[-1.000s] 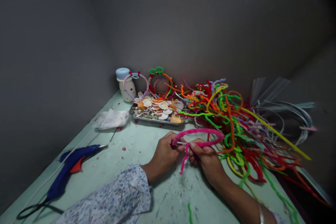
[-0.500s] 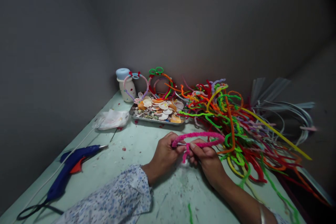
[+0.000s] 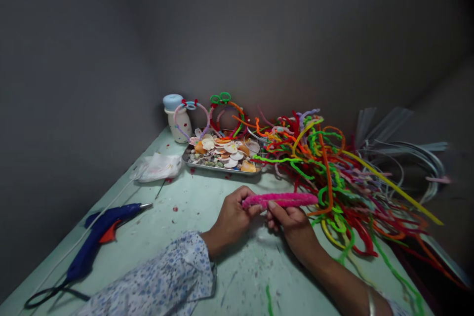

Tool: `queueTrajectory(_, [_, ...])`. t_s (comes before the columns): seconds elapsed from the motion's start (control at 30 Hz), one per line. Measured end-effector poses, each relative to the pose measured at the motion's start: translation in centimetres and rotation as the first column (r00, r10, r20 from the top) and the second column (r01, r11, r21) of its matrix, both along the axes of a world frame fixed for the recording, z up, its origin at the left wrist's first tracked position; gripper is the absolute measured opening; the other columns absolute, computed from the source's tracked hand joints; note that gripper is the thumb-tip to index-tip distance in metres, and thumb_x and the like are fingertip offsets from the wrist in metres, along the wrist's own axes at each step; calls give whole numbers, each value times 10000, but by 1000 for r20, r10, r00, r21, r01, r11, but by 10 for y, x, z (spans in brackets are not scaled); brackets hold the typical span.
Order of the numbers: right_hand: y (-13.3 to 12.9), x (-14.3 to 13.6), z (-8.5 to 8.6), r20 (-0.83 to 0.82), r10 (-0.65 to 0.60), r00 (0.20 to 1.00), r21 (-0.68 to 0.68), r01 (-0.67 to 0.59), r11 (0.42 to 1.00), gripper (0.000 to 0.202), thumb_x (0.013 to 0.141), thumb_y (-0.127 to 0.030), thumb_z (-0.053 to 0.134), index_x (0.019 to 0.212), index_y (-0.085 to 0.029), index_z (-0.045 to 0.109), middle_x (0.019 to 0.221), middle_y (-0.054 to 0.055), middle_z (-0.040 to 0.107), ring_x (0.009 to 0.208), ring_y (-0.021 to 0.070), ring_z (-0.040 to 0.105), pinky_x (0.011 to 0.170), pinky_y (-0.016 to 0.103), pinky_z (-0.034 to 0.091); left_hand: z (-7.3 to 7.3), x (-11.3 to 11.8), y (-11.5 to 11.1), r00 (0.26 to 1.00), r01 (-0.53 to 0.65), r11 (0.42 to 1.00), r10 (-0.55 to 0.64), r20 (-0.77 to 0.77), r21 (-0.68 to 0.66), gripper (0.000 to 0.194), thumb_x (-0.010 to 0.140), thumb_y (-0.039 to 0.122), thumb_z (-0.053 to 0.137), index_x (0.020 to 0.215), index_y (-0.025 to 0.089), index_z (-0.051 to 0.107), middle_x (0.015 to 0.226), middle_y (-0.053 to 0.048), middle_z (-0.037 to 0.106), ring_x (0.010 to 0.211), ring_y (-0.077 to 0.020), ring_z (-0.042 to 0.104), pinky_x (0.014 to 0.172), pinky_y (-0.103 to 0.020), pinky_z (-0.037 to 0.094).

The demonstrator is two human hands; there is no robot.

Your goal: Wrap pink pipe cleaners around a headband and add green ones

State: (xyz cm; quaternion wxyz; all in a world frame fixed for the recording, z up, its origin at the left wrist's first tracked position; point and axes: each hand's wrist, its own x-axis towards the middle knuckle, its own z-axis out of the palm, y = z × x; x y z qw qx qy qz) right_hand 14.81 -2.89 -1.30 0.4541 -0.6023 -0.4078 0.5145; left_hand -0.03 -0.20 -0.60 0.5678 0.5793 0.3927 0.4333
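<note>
Green fuzzy string [image 3: 269,301] lies closest, at the bottom. Past it, the fingers of the left hand [image 3: 230,219] and the right hand [image 3: 295,227] pinch a pink fuzzy loop [image 3: 296,200], seen almost side-on, over the pale green surface [image 3: 202,202]. A blue glue gun [image 3: 97,234] lies near the left edge. Bare surface shows between the hands and the shell tray [image 3: 222,171] behind. Close on the right, a messy fuzzy pile [image 3: 326,168] pokes past the edge.

Pale green tabletop [image 3: 196,198] gives passage left of centre; a pink fuzzy loop [image 3: 292,200] bars the centre, tangled multicoloured stems [image 3: 326,168] the right
</note>
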Motion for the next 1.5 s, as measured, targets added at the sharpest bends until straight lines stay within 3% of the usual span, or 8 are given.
queueTrajectory(0.3, [1,0,-2,6,-7,1000,-23,7,1000,426,682,-566,620,558,-158,614,476,15,566,446,112,478,477,248,369,12,7,-4,991,53,994,-40,129,-98,135,748,229,637,738,169,517,628,14,626,569,-126,578,566,-235,428])
queueTrajectory(0.83, [0,0,1,56,20,998,-8,-20,1000,411,747,-522,584,560,-156,606,475,10,561,452,104,482,488,237,379,11,7,-4,996,12,991,-1,87,-134,147,750,234,641,707,154,525,591,6,615,526,-112,548,509,-216,387])
queueTrajectory(1.13, [-1,4,-12,69,96,993,118,-104,988,252,812,-385,530,686,-173,581,546,-6,579,501,115,510,500,227,393,2,4,1,998,-52,990,57,34,-133,152,686,197,679,642,131,551,585,16,535,531,-82,442,515,-213,337])
queueTrajectory(1.5, [-1,1,-10,43,109,993,139,-114,984,253,805,-404,545,713,-170,579,554,-7,568,500,115,506,491,226,402,3,4,1,995,-43,987,56,77,-157,103,662,156,656,623,139,562,567,16,547,513,-86,465,508,-216,327])
